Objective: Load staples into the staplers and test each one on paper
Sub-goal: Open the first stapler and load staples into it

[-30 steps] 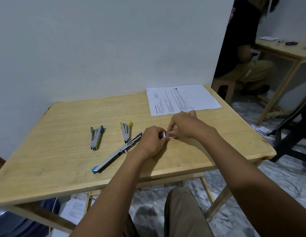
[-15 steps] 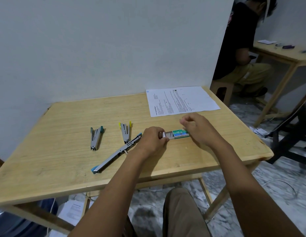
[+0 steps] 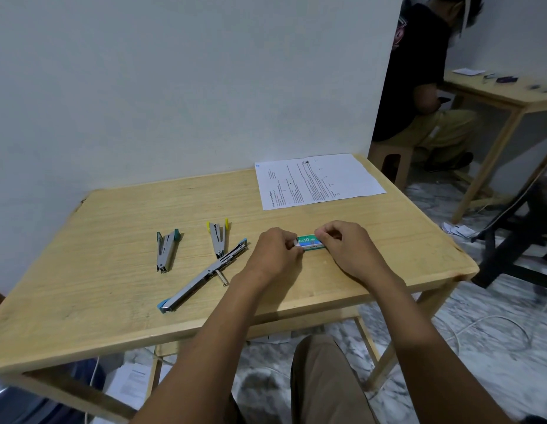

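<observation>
A small green staple box (image 3: 309, 241) lies on the wooden table (image 3: 119, 228) between my hands. My left hand (image 3: 273, 252) pinches its left end, and my right hand (image 3: 347, 249) grips its right end with curled fingers. To the left lie three staplers: a blue one (image 3: 201, 278) swung fully open in a long line, a yellow-tipped one (image 3: 218, 238) and a green-tipped one (image 3: 165, 250). A printed sheet of paper (image 3: 318, 180) rests at the table's far right.
A white wall stands just behind the table. Another person (image 3: 419, 81) sits at a second wooden table (image 3: 517, 99) at the right. Papers and cables lie on the marble floor under and beside my table.
My right hand drew away to the right, baring the green box, then came back and now grips the box's right end. My left hand stayed at the left end.
</observation>
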{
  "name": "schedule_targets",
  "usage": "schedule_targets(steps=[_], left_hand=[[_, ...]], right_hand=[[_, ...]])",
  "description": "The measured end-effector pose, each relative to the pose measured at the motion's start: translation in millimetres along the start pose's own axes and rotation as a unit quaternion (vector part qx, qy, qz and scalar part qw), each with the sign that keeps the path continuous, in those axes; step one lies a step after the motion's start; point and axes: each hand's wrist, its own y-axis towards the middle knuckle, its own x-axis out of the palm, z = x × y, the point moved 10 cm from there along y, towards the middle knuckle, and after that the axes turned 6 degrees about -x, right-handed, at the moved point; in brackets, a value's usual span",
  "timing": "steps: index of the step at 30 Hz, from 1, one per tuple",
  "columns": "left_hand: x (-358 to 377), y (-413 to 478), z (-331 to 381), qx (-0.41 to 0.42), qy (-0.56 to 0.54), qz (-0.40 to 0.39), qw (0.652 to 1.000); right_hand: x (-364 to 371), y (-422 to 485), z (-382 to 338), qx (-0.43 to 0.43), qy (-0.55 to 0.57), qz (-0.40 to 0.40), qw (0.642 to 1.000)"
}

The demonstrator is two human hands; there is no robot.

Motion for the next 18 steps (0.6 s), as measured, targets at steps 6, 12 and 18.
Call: schedule_targets(steps=[6, 12, 18], left_hand=[[1, -1, 0, -0.013, -0.017, 0.004, 1.0], [6, 3, -10, -0.047, -0.067, -0.021, 0.996], [-63, -7, -23, -0.051, 0.006, 0.078, 0.996]], right_hand=[[1, -2, 2, 0.003, 0.002, 0.02, 1.0], [0, -4, -1, 0.004, -0.005, 0.037, 0.999], [-22, -9, -12, -0.016, 0.031, 0.113, 0.993]])
